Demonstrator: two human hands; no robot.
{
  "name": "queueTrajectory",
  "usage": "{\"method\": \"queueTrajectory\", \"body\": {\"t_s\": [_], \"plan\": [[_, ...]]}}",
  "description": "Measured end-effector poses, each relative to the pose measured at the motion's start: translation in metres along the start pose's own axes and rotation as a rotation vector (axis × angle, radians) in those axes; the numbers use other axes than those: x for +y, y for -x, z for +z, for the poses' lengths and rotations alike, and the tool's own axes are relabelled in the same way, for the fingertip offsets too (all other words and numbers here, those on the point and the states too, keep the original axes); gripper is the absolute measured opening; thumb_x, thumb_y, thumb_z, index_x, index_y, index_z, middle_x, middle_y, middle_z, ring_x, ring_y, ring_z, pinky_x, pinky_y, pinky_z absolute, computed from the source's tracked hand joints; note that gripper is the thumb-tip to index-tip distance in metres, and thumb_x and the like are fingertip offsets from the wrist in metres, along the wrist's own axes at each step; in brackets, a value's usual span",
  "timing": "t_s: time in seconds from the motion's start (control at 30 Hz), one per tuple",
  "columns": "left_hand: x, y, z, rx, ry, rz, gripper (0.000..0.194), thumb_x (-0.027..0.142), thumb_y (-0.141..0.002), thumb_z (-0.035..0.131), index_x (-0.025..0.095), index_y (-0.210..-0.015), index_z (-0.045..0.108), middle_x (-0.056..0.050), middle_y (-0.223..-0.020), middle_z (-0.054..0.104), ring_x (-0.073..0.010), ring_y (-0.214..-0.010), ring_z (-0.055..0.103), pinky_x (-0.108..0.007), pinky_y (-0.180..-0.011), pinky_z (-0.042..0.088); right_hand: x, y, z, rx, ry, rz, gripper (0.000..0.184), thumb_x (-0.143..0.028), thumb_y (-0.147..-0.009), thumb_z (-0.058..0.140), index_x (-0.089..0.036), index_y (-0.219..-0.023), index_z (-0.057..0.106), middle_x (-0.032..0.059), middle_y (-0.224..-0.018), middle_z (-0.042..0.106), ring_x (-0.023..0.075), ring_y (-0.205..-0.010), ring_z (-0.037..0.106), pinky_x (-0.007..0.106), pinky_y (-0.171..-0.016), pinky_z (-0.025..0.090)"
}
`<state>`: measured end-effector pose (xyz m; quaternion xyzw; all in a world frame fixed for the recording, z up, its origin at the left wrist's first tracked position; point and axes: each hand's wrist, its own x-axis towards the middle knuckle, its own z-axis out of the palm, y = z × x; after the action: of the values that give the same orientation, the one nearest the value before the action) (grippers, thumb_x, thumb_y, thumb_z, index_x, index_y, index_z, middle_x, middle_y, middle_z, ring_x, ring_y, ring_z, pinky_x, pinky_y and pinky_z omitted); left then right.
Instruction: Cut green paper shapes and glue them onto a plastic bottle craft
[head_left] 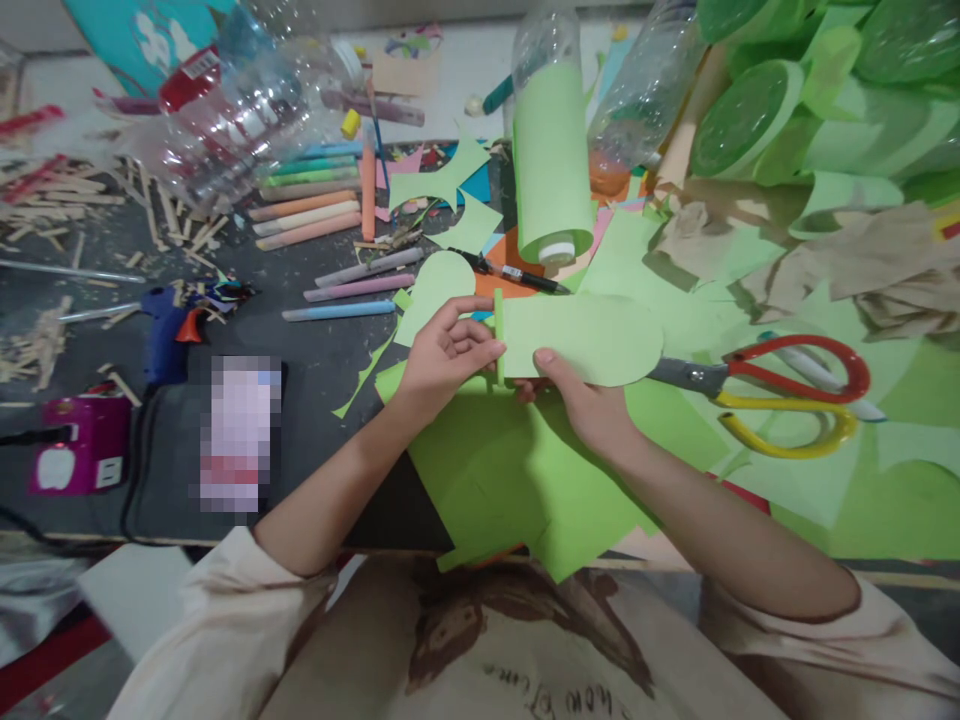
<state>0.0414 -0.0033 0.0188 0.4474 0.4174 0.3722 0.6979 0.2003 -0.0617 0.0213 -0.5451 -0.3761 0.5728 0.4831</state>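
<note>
A light green paper cutout (592, 335), rounded at its right end and straight at its left, lies in my right hand (581, 395), thumb on top and fingers beneath. Along the straight end stands a narrow, brighter green paper strip (499, 345); I cannot tell whether it is a fold or separate. My left hand (454, 350) is closed on that strip, its fingers curled. Just right of the cutout are scissors (694, 376) with one red and one yellow handle. Under my hands lie bright green sheets (480, 470). Another rounded green cutout (442, 280) is behind my left hand.
A bottle wrapped in green paper (555, 160) lies beyond my hands, near a black pen (525, 277). Leftward are markers (345, 310), a blue glue gun (166, 335), a phone (236, 430) and loose sticks (56, 200). Crumpled brown paper (825, 260) and green-covered bottles (750, 120) crowd the right.
</note>
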Motion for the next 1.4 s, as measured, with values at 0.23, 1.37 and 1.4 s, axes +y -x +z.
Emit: {"method": "queueTrajectory", "body": {"t_s": [0.23, 1.37, 1.4], "plan": [[0.0004, 0.0004, 0.0006, -0.011, 0.021, -0.008, 0.057, 0.037, -0.058, 0.089, 0.022, -0.099, 0.053, 0.01, -0.058, 0.058, -0.0076, -0.052, 0.058, -0.02, -0.057, 0.049, 0.0014, 0.0001, -0.0008, -0.034, 0.011, -0.028, 0.038, -0.058, -0.08, 0.067, -0.021, -0.075, 0.065, 0.0026, -0.068, 0.07, 0.0155, -0.054, 0.064, 0.034, -0.055, 0.06], [0.0039, 0.0006, -0.0046, -0.141, -0.036, -0.079, 0.043, 0.039, -0.059, 0.089, 0.018, -0.071, 0.054, 0.004, -0.066, 0.059, -0.0076, -0.057, 0.056, -0.021, -0.058, 0.047, 0.0038, 0.0006, -0.0046, -0.098, 0.168, -0.029, 0.046, -0.064, -0.081, 0.064, -0.021, -0.063, 0.065, 0.0024, -0.059, 0.066, 0.0176, -0.057, 0.064, 0.038, -0.069, 0.058], [0.0041, 0.0005, -0.0052, -0.144, -0.034, -0.086, 0.043, 0.039, -0.059, 0.089, 0.018, -0.071, 0.054, 0.004, -0.065, 0.059, -0.0078, -0.057, 0.056, -0.021, -0.057, 0.047, 0.0039, 0.0005, -0.0043, -0.102, 0.154, -0.023, 0.046, -0.065, -0.079, 0.065, -0.021, -0.065, 0.066, 0.0025, -0.06, 0.067, 0.0175, -0.056, 0.063, 0.038, -0.066, 0.058]]}}
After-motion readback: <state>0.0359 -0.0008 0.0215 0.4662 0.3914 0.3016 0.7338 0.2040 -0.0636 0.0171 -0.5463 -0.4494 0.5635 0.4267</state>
